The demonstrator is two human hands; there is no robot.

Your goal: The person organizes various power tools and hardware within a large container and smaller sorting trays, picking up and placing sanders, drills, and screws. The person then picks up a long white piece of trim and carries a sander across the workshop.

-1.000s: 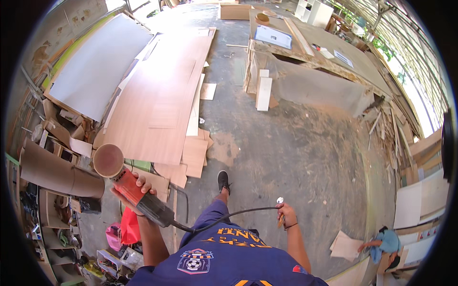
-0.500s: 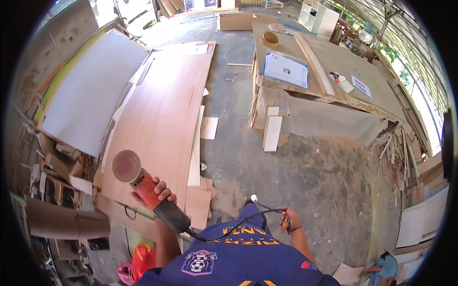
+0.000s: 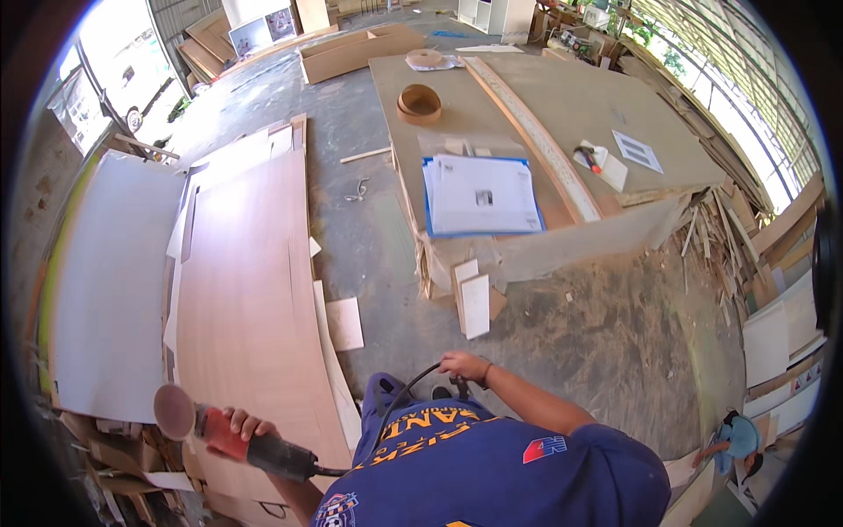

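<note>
My left hand (image 3: 250, 428) is wrapped round the red body of a disc sander (image 3: 221, 432) with a black rear end. Its round, flat brownish disc (image 3: 175, 413) points to the far left, beside the lower end of a long wood-faced panel (image 3: 250, 290). From the sander's rear a black power cord (image 3: 406, 388) runs across the front of my blue shirt. My right hand (image 3: 464, 364) is closed on that cord ahead of my body. Something dark shows just under the right hand, too small to name.
A big worktable (image 3: 562, 114) ahead carries papers on a blue folder (image 3: 483, 195), a roll of edge banding (image 3: 419, 104) and a red-handled tool (image 3: 590, 160). Offcuts (image 3: 475, 306) lean at its near corner. A white board (image 3: 114, 281) is at left; another person (image 3: 738, 442) crouches at lower right.
My view has swung to the right. The sander, still in my left hand, sits lower and further left in view. My right hand, with the cord, has come up and in towards the middle.
</note>
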